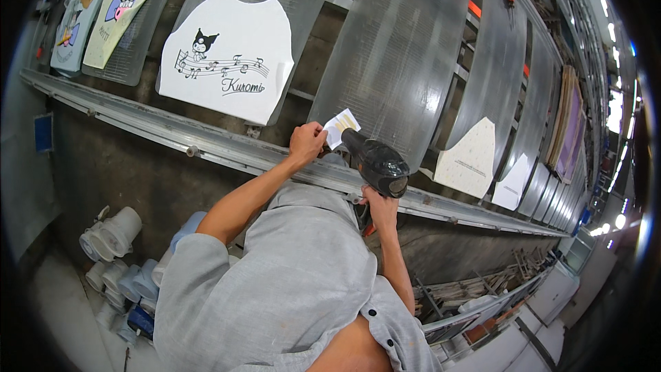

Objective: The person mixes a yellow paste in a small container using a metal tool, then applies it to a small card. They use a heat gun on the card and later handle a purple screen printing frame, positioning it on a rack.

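My right hand is closed round the handle of a black hair dryer, its nozzle pointing up and to the left. In front of that nozzle is a small white piece of paper or cloth with yellowish stripes, pinched at its left edge by my left hand. Both hands are over the near metal rail of a long rack of grey boards. To the left, a white printed garment panel with a black cartoon figure lies flat on a grey board.
Farther left lie a yellow printed panel and a light blue one. A cream panel and a small white panel are at right, with stacked frames beyond. White buckets stand lower left. The metal rail runs before me.
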A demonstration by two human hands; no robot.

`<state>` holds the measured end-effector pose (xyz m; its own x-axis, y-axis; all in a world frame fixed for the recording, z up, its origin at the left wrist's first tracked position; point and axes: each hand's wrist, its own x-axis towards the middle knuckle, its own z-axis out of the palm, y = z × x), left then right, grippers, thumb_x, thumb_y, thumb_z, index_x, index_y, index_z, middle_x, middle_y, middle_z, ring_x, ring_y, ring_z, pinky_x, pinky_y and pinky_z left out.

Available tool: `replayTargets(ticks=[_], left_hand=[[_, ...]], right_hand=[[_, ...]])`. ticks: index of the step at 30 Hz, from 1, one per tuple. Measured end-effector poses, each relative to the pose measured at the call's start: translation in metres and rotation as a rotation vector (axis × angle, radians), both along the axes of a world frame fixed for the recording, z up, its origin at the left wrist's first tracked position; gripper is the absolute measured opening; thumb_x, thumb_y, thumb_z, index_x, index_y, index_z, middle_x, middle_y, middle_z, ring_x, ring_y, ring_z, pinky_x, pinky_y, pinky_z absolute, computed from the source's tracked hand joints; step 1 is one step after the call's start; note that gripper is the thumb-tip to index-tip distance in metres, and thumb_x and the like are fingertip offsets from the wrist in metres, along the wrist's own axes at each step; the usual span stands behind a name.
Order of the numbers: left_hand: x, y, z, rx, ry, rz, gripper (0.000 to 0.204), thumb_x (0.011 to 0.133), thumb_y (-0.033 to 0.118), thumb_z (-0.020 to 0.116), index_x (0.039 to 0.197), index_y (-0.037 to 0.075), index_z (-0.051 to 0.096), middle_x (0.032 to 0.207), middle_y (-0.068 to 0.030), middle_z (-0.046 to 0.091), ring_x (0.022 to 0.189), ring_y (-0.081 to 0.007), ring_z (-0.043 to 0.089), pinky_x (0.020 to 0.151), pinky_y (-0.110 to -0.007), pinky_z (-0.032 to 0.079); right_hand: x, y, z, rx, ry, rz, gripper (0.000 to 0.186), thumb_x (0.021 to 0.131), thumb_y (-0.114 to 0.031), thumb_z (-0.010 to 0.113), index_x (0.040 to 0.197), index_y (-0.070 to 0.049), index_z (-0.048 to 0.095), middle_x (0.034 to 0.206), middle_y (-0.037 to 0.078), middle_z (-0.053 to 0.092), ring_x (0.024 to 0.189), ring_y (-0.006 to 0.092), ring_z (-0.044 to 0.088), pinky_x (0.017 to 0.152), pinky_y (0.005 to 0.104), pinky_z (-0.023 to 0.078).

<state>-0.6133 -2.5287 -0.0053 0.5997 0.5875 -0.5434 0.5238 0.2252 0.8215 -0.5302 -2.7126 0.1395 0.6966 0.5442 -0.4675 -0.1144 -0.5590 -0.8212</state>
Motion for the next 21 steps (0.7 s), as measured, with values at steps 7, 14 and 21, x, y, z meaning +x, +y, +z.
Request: replayTargets(ticks=[7,14,21], left_hand=[[-0.003,-0.001,-0.005,0.079,0.015,0.043,0.018,0.082,0.016,0.060,0.079,-0.001,0.063,0.058,-0.0061,0.063,0.045,-0.0114,0.056,0.043,-0.026,0.044],[-0.003,-0.004,-0.008,0.117,0.030,0.082,0.017,0.080,0.016,0.061,0.077,0.000,0.064,0.057,-0.0062,0.062,0.046,-0.0125,0.057,0.045,-0.028,0.045],[-0.007,-0.005,0.007,0.387,-0.107,-0.026,0.010,0.079,0.014,0.066,0.080,0.004,0.067,0.066,-0.0093,0.064,0.055,-0.0196,0.062,0.052,-0.030,0.046]], right_hand=[[0.001,0.002,0.000,0.023,0.125,-0.112,0.014,0.076,-0.003,0.058,0.088,0.003,0.061,0.076,0.005,0.059,0.059,0.0128,0.056,0.052,0.0259,0.048],[0.003,0.001,-0.002,-0.044,0.046,-0.037,0.015,0.074,-0.003,0.060,0.088,0.003,0.061,0.076,0.004,0.059,0.059,0.0115,0.055,0.051,0.0263,0.048],[0.001,0.004,-0.001,-0.039,0.140,-0.161,0.018,0.073,-0.005,0.061,0.089,0.003,0.062,0.079,0.004,0.061,0.060,0.0117,0.057,0.050,0.0268,0.049]])
